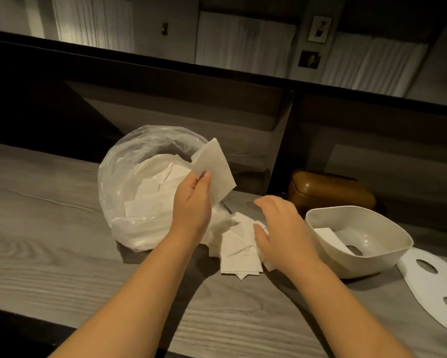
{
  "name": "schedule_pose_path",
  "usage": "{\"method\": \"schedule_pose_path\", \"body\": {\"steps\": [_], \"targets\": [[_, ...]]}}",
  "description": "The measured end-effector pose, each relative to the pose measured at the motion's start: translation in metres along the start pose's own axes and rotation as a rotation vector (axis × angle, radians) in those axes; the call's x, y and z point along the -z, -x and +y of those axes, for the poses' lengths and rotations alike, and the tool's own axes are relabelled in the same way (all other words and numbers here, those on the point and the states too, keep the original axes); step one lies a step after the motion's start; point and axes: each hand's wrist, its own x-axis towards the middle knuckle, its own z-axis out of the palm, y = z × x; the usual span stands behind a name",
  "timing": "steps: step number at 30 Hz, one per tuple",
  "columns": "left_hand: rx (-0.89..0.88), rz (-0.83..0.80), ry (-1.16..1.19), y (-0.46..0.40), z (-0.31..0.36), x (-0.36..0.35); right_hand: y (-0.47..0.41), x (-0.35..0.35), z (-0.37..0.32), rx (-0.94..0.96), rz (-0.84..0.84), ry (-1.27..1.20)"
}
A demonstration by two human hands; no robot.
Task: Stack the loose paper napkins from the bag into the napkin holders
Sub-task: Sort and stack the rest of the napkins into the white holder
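A clear plastic bag [129, 177] full of white paper napkins lies on its side on the grey wooden counter [49, 241], its mouth facing right. My left hand [191, 202] pinches a small stack of napkins [214, 167] lifted in front of the bag's mouth. More loose napkins [239, 244] lie spilled on the counter beside the bag. My right hand [281, 226] hovers over that pile with fingers spread, its fingertips close to the paper. To the right, a white napkin holder [372, 257] sits open with a napkin or two inside.
A flat white lid with oval slots [431, 285] lies at the counter's right edge. A brown holder [330, 192] sits behind the white one against the dark back panel. A raised ledge runs along the back of the counter.
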Motion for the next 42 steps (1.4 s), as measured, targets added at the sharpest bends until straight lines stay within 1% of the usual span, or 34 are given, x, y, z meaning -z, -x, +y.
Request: {"method": "schedule_pose_path", "body": {"steps": [1, 2, 4, 5, 7, 9, 11, 13, 20, 22, 24, 27, 29, 30, 31, 32, 33, 34, 35, 36, 37, 39, 40, 42], "targets": [[-0.003, 0.012, -0.010, 0.000, -0.001, 0.000, 0.001, -0.001, -0.006, 0.051, -0.034, 0.010], [-0.010, 0.031, -0.036, 0.000, -0.002, 0.000, 0.004, -0.002, -0.012, 0.080, -0.114, -0.011], [-0.027, 0.046, -0.148, 0.004, -0.006, -0.001, 0.008, -0.010, -0.022, 0.092, -0.296, -0.025], [-0.038, 0.036, -0.207, 0.006, -0.008, -0.001, 0.008, -0.012, -0.024, 0.099, -0.330, -0.006], [-0.056, 0.000, -0.284, 0.008, -0.014, -0.001, 0.007, -0.010, -0.026, 0.079, -0.288, -0.033], [-0.056, -0.015, -0.303, 0.009, -0.017, 0.000, 0.006, -0.007, -0.026, 0.081, -0.264, -0.026], [-0.045, -0.014, -0.299, 0.007, -0.018, 0.000, 0.007, -0.007, -0.027, 0.137, -0.318, 0.070], [-0.030, -0.014, -0.291, 0.007, -0.019, -0.001, 0.009, -0.007, -0.029, 0.155, -0.386, 0.117], [-0.016, -0.049, -0.280, 0.007, -0.023, 0.000, 0.003, -0.010, -0.032, 0.209, -0.406, 0.168], [-0.018, -0.055, -0.272, 0.007, -0.024, 0.000, 0.001, -0.009, -0.032, 0.217, -0.375, 0.223], [-0.021, -0.061, -0.266, 0.008, -0.024, -0.001, -0.001, -0.013, -0.033, 0.209, -0.298, 0.237], [-0.033, -0.061, -0.217, 0.007, -0.024, -0.001, -0.008, -0.017, -0.034, 0.142, -0.263, 0.233], [-0.044, -0.048, -0.159, 0.006, -0.022, 0.001, -0.012, -0.010, -0.027, 0.037, -0.228, 0.122], [-0.042, -0.031, -0.121, 0.006, -0.021, 0.001, -0.012, -0.003, -0.020, -0.022, -0.157, 0.003], [-0.034, -0.007, -0.078, 0.006, -0.019, 0.002, -0.011, 0.006, -0.014, -0.081, -0.041, -0.151], [-0.023, 0.016, -0.029, 0.006, -0.017, 0.003, -0.008, 0.015, -0.009, -0.143, 0.079, -0.340], [-0.005, 0.027, 0.021, 0.005, -0.015, 0.004, -0.004, 0.024, -0.005, -0.203, 0.185, -0.589], [0.024, 0.022, 0.067, 0.004, -0.014, 0.004, 0.000, 0.031, -0.004, -0.262, 0.241, -0.891], [0.072, 0.001, 0.105, 0.003, -0.014, 0.004, 0.004, 0.036, -0.007, -0.319, 0.228, -1.198], [0.139, -0.032, 0.140, 0.003, -0.012, 0.003, 0.006, 0.039, -0.009, -0.366, 0.165, -1.438], [0.225, -0.072, 0.168, 0.004, -0.012, 0.001, 0.007, 0.038, -0.010, -0.404, 0.098, -1.569], [0.393, -0.187, 0.206, 0.006, -0.013, -0.001, 0.006, 0.033, -0.012, -0.441, 0.005, -1.609], [0.451, -0.259, 0.208, 0.008, -0.014, -0.002, 0.005, 0.029, -0.011, -0.447, 0.001, -1.577], [0.520, -0.384, 0.148, 0.011, -0.015, -0.002, 0.001, 0.019, -0.010, -0.445, 0.057, -1.419]]}}
